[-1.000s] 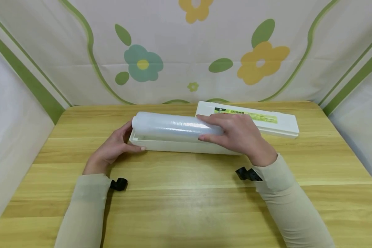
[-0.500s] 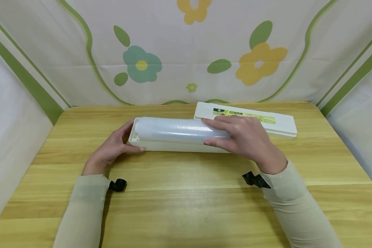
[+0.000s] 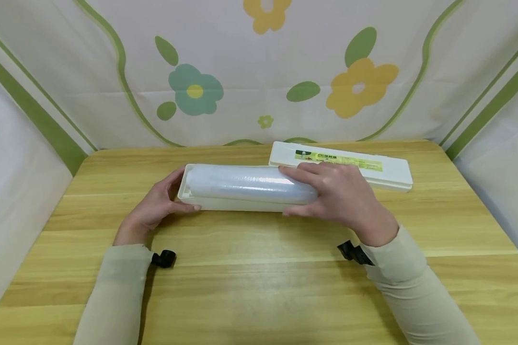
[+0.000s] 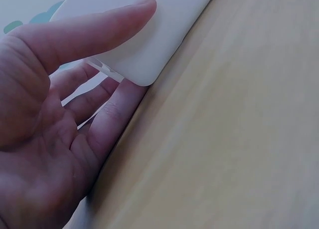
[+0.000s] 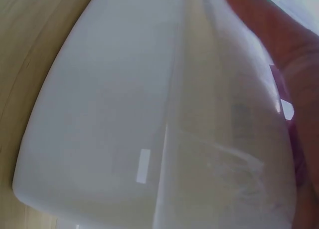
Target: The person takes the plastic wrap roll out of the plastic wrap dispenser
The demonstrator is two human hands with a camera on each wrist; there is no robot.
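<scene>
A roll of cling film (image 3: 250,184) lies inside a long white open-topped box (image 3: 237,204) in the head view. My left hand (image 3: 157,203) grips the box's left end, its thumb along the front wall and the fingers round the end. In the left wrist view that thumb presses the white wall (image 4: 169,29), with fingers under and behind the corner. Over the right part of the roll, my right hand (image 3: 340,194) grips it from above, fingertips on top, thumb low by the box's front wall. The roll's right end (image 5: 224,179) shows in the right wrist view.
A flat white lid (image 3: 390,173) with a yellow-green label (image 3: 323,157) lies behind the box at right, partly behind my right hand. The wooden table (image 3: 259,282) reaches back to a flower-patterned cloth (image 3: 241,48).
My right hand has lowered the roll of cling film into the box and moved slightly right. Its thumb has slid from the roll down to the box's front. The left hand stays at the end.
</scene>
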